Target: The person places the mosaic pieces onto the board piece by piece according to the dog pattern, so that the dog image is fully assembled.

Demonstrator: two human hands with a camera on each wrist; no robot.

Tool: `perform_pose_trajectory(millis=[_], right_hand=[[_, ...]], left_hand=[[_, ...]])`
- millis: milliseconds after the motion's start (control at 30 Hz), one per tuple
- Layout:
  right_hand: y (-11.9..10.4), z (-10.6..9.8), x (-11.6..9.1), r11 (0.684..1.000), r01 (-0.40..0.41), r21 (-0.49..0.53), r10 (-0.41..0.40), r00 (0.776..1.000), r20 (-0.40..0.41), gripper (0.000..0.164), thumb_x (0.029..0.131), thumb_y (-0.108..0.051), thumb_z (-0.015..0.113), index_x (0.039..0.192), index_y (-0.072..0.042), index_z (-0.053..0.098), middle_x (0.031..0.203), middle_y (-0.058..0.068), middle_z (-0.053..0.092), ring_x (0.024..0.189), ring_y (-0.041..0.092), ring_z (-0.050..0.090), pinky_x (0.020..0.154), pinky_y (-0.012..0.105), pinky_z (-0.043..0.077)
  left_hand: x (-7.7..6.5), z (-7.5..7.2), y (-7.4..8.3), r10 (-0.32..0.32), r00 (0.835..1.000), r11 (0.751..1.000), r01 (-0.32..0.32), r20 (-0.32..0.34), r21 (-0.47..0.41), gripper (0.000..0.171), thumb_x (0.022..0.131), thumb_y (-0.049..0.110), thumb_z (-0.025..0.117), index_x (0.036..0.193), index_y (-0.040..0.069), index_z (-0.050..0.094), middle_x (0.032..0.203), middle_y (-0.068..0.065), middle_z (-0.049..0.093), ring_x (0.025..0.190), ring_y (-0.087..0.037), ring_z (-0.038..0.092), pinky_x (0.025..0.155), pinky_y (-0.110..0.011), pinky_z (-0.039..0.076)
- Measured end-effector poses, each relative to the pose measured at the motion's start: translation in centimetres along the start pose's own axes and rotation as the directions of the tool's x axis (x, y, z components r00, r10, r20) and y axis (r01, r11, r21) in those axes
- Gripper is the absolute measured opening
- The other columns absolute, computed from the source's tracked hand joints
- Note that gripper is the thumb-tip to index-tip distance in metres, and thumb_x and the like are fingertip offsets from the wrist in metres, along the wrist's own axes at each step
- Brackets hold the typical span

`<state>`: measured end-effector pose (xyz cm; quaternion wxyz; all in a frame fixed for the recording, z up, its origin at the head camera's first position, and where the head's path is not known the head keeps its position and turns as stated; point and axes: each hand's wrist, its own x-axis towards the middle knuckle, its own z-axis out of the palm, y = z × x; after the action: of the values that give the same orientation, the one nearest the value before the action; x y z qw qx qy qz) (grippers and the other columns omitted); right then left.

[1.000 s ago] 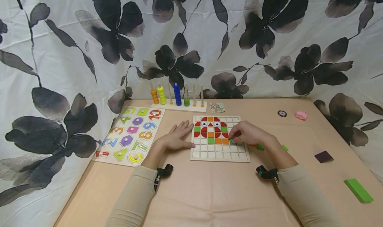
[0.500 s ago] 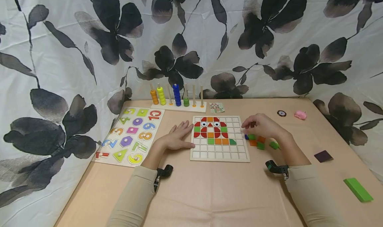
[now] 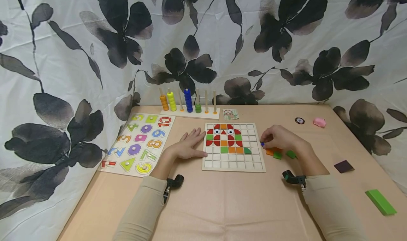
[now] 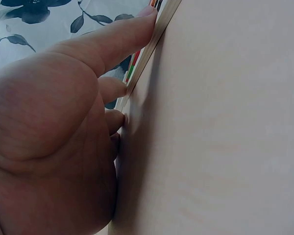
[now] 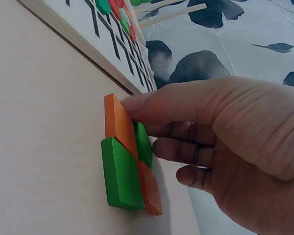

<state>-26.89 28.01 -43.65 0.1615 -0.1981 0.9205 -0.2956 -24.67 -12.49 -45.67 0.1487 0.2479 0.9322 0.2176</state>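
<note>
A white grid board (image 3: 233, 162) lies mid-table, with red, green, orange and white tiles forming a picture with two eyes. My left hand (image 3: 186, 147) rests at its left edge, fingers spread and thumb at the lower left side. My right hand (image 3: 279, 139) is right of the board over a small cluster of loose tiles. By its fingertips is a blue tile (image 3: 262, 144). In the right wrist view the thumb is beside an orange tile (image 5: 120, 125), with a green tile (image 5: 122, 176) below. Whether the fingertips grip a tile is hidden.
A number-and-shape puzzle board (image 3: 136, 147) lies at left. Behind stand a peg rack (image 3: 200, 113) with coloured rings and a small picture card (image 3: 230, 114). Rightward lie a round black-and-white disc (image 3: 299, 120), pink figure (image 3: 319, 122), dark square (image 3: 344, 166) and green block (image 3: 381, 202).
The right hand has left a green rounded-corner tile in the grid's lower row, moved right off the board and come down over the loose tiles. The left hand stays put.
</note>
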Motion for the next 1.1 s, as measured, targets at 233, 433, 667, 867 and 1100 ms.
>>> perform_pose_trajectory(millis=[233,433,667,867,1100], right_hand=[[0.3,0.0,0.1,0.999,0.033,-0.030,-0.033,0.999,0.007,0.017,0.082,-0.004,0.069,0.094,-0.016,0.073,0.087,0.001,0.066,0.081,0.022,0.055,0.071,0.031,0.050],[-0.3,-0.5,-0.4,0.999,0.045,0.024,-0.045,0.999,-0.014,0.018,0.082,-0.006,0.069,0.096,-0.016,0.074,0.086,0.001,0.066,0.081,0.023,0.055,0.066,0.030,0.049],[-2.3,0.5,0.0,0.979,0.192,0.069,-0.198,0.974,0.107,0.017,0.081,-0.006,0.072,0.094,-0.016,0.076,0.087,0.001,0.067,0.083,0.022,0.053,0.062,0.024,0.044],[-2.5,1.5,0.5,0.980,0.192,0.057,-0.199,0.968,0.155,0.016,0.079,-0.005,0.077,0.091,-0.017,0.076,0.087,0.002,0.067,0.078,0.021,0.053,0.061,0.022,0.046],[-2.4,1.1,0.5,0.979,0.192,0.074,-0.203,0.963,0.180,0.015,0.080,-0.005,0.076,0.089,-0.018,0.077,0.092,0.000,0.069,0.081,0.021,0.057,0.068,0.025,0.052]], left_hand=[[0.0,0.0,-0.1,-0.009,1.000,1.000,0.009,0.004,-0.002,0.096,0.083,0.063,0.061,0.155,0.021,0.015,0.162,-0.006,-0.001,0.148,-0.024,-0.007,0.117,-0.046,-0.007],[0.0,0.0,-0.1,-0.005,1.000,1.000,0.005,0.008,0.002,0.096,0.082,0.064,0.061,0.155,0.022,0.015,0.162,-0.005,-0.001,0.148,-0.025,-0.007,0.117,-0.046,-0.007],[0.0,0.0,-0.1,-0.007,1.000,1.000,0.007,0.005,0.003,0.096,0.082,0.064,0.061,0.155,0.022,0.015,0.162,-0.006,-0.001,0.148,-0.025,-0.007,0.117,-0.046,-0.007],[0.1,0.0,0.0,-0.007,1.000,1.000,0.007,0.005,-0.012,0.096,0.082,0.064,0.061,0.155,0.022,0.015,0.162,-0.006,-0.002,0.148,-0.024,-0.008,0.117,-0.046,-0.007],[0.1,0.1,-0.2,-0.012,1.000,1.000,0.012,0.006,-0.013,0.096,0.082,0.065,0.061,0.155,0.022,0.015,0.162,-0.004,-0.002,0.148,-0.023,-0.008,0.117,-0.045,-0.008]])
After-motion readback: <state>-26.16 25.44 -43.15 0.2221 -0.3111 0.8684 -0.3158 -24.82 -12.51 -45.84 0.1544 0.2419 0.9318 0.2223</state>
